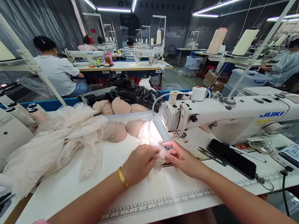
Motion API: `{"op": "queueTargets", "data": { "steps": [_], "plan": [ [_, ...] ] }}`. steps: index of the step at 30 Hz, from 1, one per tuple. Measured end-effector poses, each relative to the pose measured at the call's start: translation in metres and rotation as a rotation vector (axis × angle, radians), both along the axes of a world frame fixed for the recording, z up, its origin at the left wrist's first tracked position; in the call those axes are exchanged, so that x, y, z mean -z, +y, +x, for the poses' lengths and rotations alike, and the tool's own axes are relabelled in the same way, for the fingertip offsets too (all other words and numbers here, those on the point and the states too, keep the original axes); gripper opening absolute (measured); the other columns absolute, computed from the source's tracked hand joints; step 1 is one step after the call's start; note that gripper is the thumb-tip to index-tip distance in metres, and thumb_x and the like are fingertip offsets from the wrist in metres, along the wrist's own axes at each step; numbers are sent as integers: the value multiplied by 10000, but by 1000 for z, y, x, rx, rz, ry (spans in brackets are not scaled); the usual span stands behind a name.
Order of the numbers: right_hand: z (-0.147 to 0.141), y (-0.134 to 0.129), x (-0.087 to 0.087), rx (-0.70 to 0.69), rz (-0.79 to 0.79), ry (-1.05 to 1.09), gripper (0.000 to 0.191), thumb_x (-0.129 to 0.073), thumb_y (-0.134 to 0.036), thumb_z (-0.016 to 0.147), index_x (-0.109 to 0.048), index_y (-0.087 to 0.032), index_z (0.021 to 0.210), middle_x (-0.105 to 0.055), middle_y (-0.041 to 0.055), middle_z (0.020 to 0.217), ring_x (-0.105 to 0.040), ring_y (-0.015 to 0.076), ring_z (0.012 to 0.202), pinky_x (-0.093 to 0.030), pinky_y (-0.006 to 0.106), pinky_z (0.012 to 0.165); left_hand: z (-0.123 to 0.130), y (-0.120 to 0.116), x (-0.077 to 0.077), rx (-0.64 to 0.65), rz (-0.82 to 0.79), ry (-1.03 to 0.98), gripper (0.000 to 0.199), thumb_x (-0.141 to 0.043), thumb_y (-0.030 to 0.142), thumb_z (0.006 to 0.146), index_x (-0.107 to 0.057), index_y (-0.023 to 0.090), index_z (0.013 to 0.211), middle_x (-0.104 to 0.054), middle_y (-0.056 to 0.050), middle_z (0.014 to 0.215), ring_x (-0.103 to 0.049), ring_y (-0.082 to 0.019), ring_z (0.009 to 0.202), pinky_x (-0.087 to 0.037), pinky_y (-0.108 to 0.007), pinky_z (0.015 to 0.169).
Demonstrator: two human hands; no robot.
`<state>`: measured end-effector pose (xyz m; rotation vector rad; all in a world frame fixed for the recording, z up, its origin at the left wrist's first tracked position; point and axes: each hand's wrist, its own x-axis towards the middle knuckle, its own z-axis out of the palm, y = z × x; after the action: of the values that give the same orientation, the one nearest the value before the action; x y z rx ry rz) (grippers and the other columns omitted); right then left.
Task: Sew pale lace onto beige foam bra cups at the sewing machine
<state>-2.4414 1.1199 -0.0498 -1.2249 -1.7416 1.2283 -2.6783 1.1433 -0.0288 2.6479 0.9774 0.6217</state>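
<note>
Head view: left hand (141, 163) pinches pale fabric (161, 157) beside the sewing machine (236, 112); right hand (183, 159), half-curled, touches it, grip unclear; a distant bin's (193, 62) contents are blurred; bare tabletop (179, 182) separates hands from the front ruler (165, 201).

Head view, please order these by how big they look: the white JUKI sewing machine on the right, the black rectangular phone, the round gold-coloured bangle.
1. White JUKI sewing machine
2. Black rectangular phone
3. Round gold-coloured bangle
</note>
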Motion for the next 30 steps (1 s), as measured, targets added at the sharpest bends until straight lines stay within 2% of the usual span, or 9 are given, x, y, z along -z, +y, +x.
{"op": "queueTargets", "data": {
  "steps": [2, 4, 7, 10, 13, 16, 19, 24, 30],
  "plan": [
    [-18, -8, -5, 28, -167, 201, 557, -705, -485, 948, -484, -262, 1408, -635, -39, 826, -609, 193, 759, -457, 320, 700, -9, -47, -4, 58, -340, -310, 331, -665, 285, 954, -653, 235, 1281, -715, -93, 1305, -644, -274, 1212, -484, -454, 1092],
    [-36, -19, -11, 94, -212, 339, 620, -805, -450, 852, -526, -259, 1370, -583, -69, 774, -583, 170, 723, -454, 297, 689, -12, -92, -3, 60, -971, -584, 366, -760, 442, 919, -689, 228, 1207, -753, -99, 1212, -700, -262, 1129, -537, -414, 1018],
    [-60, -47, -15, 171, -184, 487, 626, -849, -433, 812, -565, -280, 1348, -613, -61, 799, -617, 169, 755, -500, 292, 720, -7, -129, 4, -130, -1647, -1053, 564, -801, 559, 876, -671, 191, 1284, -768, -157, 1218, -731, -272, 1145, -554, -411, 1040],
    [-74, -86, -9, 195, -155, 578, 657, -848, -443, 844, -531, -309, 1404, -733, 12, 1036, -701, 211, 938, -560, 346, 866, -1, -124, 6, -330, -1528, -1512, 407, -862, 373, 843, -734, 156, 1162, -761, -156, 1266, -708, -269, 1212, -549, -355, 1071],
    [-74, -118, 9, 284, -116, 565, 677, -836, -451, 878, -500, -334, 1453, -729, 48, 1176, -707, 231, 1036, -567, 374, 936, -1, -104, -1, -527, -1335, -1693, 230, -808, 176, 849, -754, 160, 1072, -803, -84, 1111, -756, -216, 1004, -608, -275, 858],
    [-67, -134, 25, 428, -33, 538, 660, -814, -454, 908, -493, -340, 1474, -704, 38, 1097, -691, 212, 984, -569, 361, 922, -3, -94, -13, -668, -1464, -1780, 163, -661, 277, 987, -758, 180, 1075, -807, -48, 962, -758, -183, 830, -603, -256, 695],
    [-59, -136, 31, 510, -16, 540, 652, -815, -455, 909, -499, -356, 1471, -700, 37, 1095, -687, 214, 1002, -568, 365, 947, -2, -98, -21, -588, -1627, -1801, 309, -590, 429, 1036, -763, 176, 1079, -811, -77, 969, -770, -220, 867, -628, -306, 715],
    [-54, -143, 35, 476, -46, 509, 681, -797, -469, 927, -461, -364, 1509, -699, 50, 1174, -688, 221, 1054, -559, 374, 978, 4, -108, -12, -447, -1471, -1646, 188, -834, 163, 835, -789, 130, 1014, -809, -90, 999, -753, -191, 876, -620, -261, 773],
    [-54, -134, 23, 337, 41, 340, 588, -833, -439, 887, -604, -318, 1415, -622, 91, 1449, -624, 279, 1297, -539, 411, 1083, 12, -115, -6, -327, -1484, -1435, 454, -961, 341, 742, -791, 95, 1085, -811, -153, 1023, -773, -267, 919, -617, -315, 785]
  ]
}}
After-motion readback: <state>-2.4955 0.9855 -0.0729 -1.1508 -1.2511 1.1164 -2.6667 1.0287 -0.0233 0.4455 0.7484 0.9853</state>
